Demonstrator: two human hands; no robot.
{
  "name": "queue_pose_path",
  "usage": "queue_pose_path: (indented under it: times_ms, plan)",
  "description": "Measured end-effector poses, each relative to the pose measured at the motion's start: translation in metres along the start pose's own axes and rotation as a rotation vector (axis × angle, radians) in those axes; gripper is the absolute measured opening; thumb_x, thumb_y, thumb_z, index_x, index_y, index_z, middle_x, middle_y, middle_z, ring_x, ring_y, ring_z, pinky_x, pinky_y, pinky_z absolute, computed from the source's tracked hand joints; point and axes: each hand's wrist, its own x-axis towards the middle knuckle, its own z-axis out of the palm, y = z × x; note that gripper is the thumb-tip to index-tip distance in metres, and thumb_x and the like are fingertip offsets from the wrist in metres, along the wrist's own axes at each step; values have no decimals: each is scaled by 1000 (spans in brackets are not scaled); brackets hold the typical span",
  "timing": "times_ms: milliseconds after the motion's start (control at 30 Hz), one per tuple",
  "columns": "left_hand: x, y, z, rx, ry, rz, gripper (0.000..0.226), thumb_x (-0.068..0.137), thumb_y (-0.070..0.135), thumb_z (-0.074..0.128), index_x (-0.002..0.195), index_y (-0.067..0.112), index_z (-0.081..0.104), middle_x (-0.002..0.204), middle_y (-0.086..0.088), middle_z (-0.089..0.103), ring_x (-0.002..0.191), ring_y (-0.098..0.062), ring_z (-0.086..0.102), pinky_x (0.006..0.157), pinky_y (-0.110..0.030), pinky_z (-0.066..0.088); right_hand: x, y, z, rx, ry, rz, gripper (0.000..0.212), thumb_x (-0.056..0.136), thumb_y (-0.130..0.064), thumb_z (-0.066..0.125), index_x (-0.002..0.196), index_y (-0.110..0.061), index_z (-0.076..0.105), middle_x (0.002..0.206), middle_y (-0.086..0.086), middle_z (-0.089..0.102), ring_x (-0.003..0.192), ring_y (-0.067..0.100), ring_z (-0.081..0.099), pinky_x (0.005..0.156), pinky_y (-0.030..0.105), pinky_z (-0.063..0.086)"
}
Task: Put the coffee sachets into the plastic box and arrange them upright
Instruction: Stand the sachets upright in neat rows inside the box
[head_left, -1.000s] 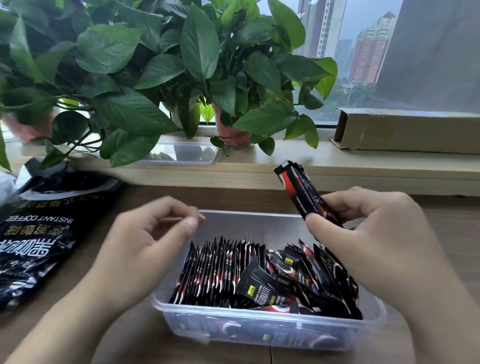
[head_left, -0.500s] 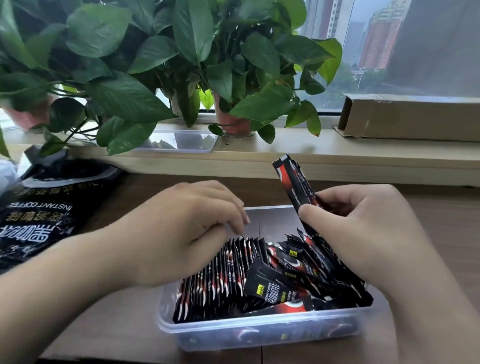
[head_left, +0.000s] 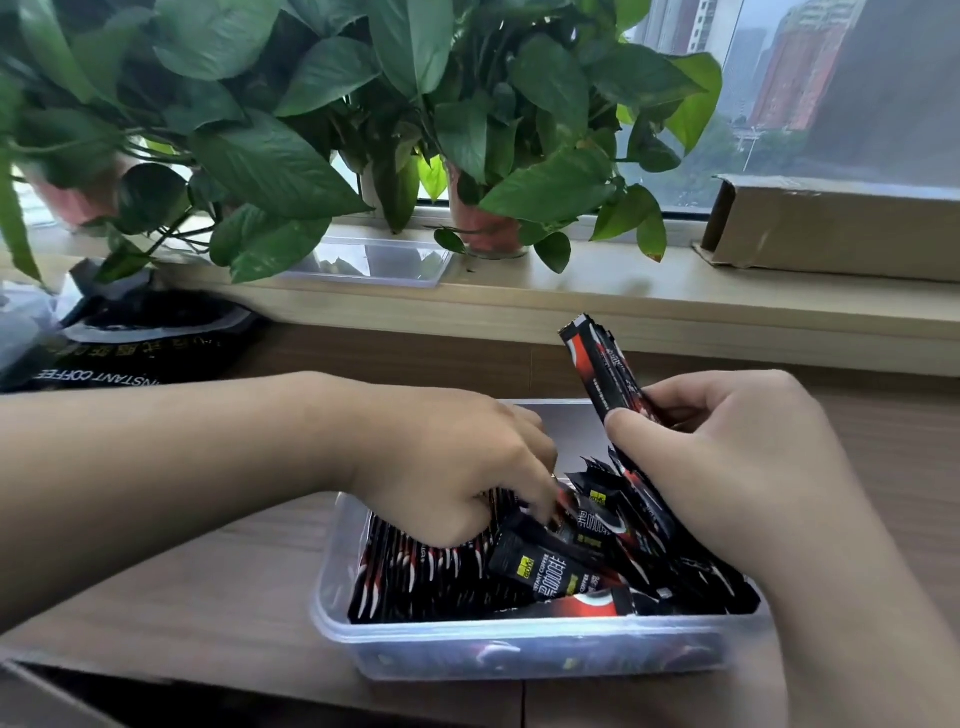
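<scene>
A clear plastic box (head_left: 519, 652) stands on the wooden table in front of me. Black and red coffee sachets fill it: a row standing upright (head_left: 415, 571) on the left, and a loose jumbled pile (head_left: 597, 566) on the right. My right hand (head_left: 727, 467) grips a small bundle of sachets (head_left: 597, 364) that sticks up and leans left over the box. My left hand (head_left: 447, 467) reaches down into the box with curled fingers at the top of the upright row, beside the pile. Its fingertips are blurred, so what they hold is unclear.
A large black instant coffee bag (head_left: 130, 343) lies at the left of the table. On the window sill behind stand potted plants (head_left: 311, 130), a clear lid (head_left: 374, 260) and a long cardboard box (head_left: 841, 228). A dark edge (head_left: 78, 696) shows at the bottom left.
My left hand has moved right and down from the box's left rim into the sachets. My right hand keeps the bundle in about the same spot.
</scene>
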Motion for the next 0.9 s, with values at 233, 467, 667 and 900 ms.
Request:
queue_pose_path:
  times_ms: [233, 467, 667, 900]
  plan:
    - [-14, 3, 4, 56, -41, -32, 17, 96, 30, 53, 103, 22, 66, 100, 8, 65, 102, -12, 56, 86, -34, 47, 0, 0, 0, -45, 2, 23, 10, 71, -37, 69, 65, -31, 75, 58, -8, 69, 62, 9, 65, 57, 27, 52]
    - [-18, 21, 4, 165, -8, -86, 49, 91, 71, 40, 98, 29, 64, 96, 11, 60, 89, -9, 61, 71, -32, 50, -2, -2, 2, -112, 26, 18, 12, 69, -37, 69, 64, -28, 74, 58, -7, 69, 66, 10, 64, 61, 29, 54]
    - [-21, 30, 4, 230, -38, -201, 55, 87, 77, 37, 109, 32, 59, 103, 12, 58, 91, -9, 59, 69, -25, 42, -3, -5, 2, -128, 30, 9, 12, 70, -36, 69, 63, -27, 74, 57, -7, 68, 64, 9, 63, 59, 28, 52]
    - [-34, 33, 9, 96, -124, -217, 34, 95, 54, 43, 129, 49, 41, 124, 14, 46, 115, -13, 50, 101, -34, 43, -16, -20, -11, 6, 27, -60, 3, 69, -36, 74, 67, -34, 76, 57, -14, 69, 56, 6, 65, 54, 24, 51]
